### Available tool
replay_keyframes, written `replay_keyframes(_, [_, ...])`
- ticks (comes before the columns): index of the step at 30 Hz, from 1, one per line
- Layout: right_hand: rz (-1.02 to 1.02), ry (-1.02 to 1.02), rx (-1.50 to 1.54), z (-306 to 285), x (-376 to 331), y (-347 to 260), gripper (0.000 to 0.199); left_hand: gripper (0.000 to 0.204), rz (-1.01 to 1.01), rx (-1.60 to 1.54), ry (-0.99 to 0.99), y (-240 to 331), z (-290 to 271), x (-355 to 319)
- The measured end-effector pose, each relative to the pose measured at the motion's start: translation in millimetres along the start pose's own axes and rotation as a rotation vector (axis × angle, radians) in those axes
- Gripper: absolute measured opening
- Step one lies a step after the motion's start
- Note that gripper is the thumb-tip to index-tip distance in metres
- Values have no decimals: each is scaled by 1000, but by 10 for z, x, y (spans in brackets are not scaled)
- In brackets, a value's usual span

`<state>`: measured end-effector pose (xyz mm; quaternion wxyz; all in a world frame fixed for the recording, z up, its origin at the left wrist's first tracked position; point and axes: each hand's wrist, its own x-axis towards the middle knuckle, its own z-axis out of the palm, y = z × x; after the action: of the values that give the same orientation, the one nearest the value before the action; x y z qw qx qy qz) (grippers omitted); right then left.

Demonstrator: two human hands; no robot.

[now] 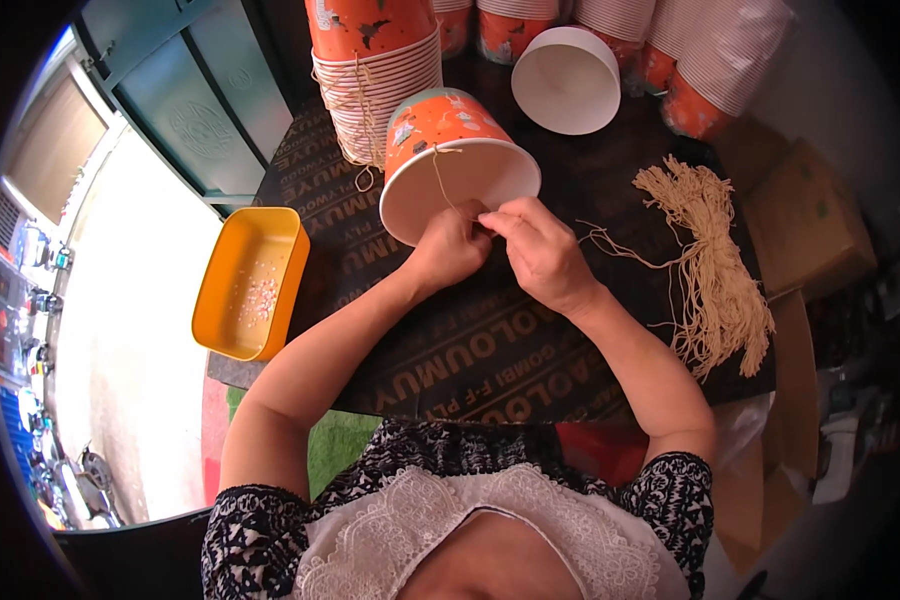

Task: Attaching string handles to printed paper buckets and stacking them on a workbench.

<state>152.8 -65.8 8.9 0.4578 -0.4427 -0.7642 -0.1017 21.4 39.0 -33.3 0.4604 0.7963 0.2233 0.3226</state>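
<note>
An orange paper bucket (450, 130) lies tipped on the dark table, its white mouth turned toward me. A beige string (442, 178) is attached at its rim and runs down across the opening to my fingers. My left hand (453, 245) is closed at the lower edge of the mouth, pinching near the string's end. Close against it, my right hand (545, 252) is also closed, thumb and forefinger pressed together. The fingertips meet, and whatever small thing is between them is hidden. A bundle of beige strings (710, 270) lies to the right, with loose strands trailing toward my right hand.
A yellow tub (298, 250) with small pale beads stands at the left. Behind the bucket rises a stack of orange buckets (375, 100) with strings hanging off it. Another bucket (567, 82) lies at the back, before more wrapped stacks (730, 60). Cardboard boxes (810, 215) stand at the right.
</note>
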Motion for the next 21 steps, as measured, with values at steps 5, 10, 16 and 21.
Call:
replay_keyframes(5, [327,119,205,14,1,87,25,12,106,209,-97,179,-15,15])
replay_keyframes(10, [284,44,109,-5,35,-12,24,12,178,161,33,36,102,37])
replay_keyframes(16, [-272,40,-23,-308,247,-879,22,18,183,168,-21,-70,59,97])
replay_keyframes(21, [-220,220,858,-780,269,-1434,26,11,118,196,63,-56,20,24])
